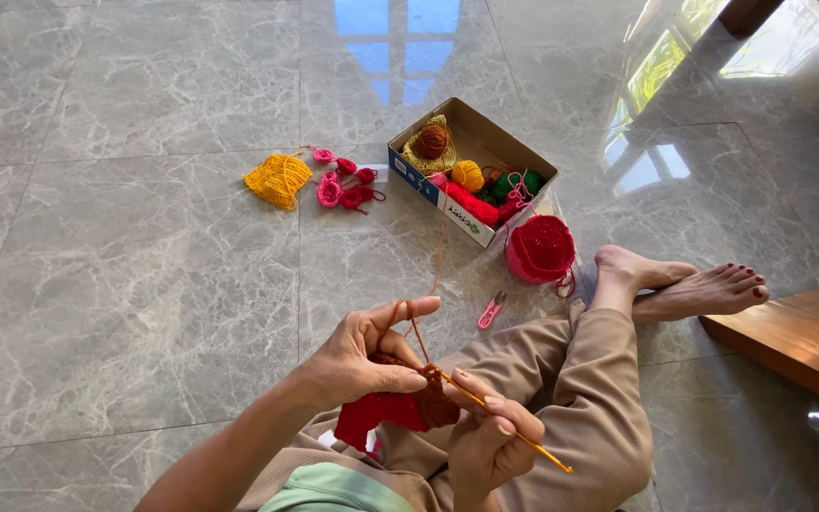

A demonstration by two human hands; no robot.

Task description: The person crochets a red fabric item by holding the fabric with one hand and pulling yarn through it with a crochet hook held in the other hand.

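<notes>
Crochet in hand: left hand point(357, 360) pinching the red and brown crochet piece point(395, 410) low in the lap, forefinger lifting the brown yarn strand point(416, 332). Right hand point(487, 444) closing around the orange crochet hook point(495, 415), tip sitting at the piece's upper edge. Probably best keeping the strand taut over the raised finger and the hook angled shallow, holding the work close to the stitch. Lying on the marble floor point(144, 284): one open cardboard box point(433, 185) holding several yarn balls, exact count unclear; one yellow knitted piece point(279, 179); one red crocheted pouch point(541, 249); one pink clip point(491, 310); about five small pink pieces point(343, 182).
</notes>
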